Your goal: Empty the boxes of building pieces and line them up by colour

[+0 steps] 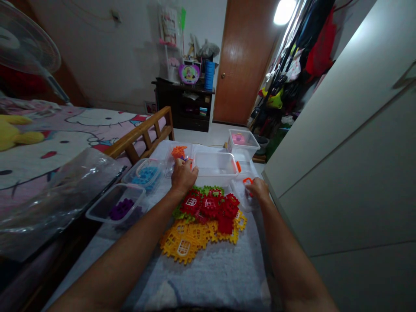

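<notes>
My left hand (pixel 183 175) is over the near edge of a clear container holding orange pieces (pixel 179 151), beside the left end of a clear plastic box (pixel 214 177). Its fingers are bent, and what they hold is hidden. At the box's right, my right hand (pixel 259 190) has its fingers closed on a small orange piece (pixel 247 180), over a clear tray (pixel 239 199). Between my arms lies a pile of gear-edged toy blocks: red ones (pixel 211 206) on top, green ones (pixel 178 212) behind, yellow ones (pixel 183 238) in front, some with white window inserts.
Left of my left arm stand a clear container of purple pieces (pixel 121 209) and one of blue pieces (pixel 146 177). A lidless clear bin (pixel 243 149) with a pink item is behind right. A wooden bed rail (pixel 143 132) borders the left; a white cabinet (pixel 338 151) the right.
</notes>
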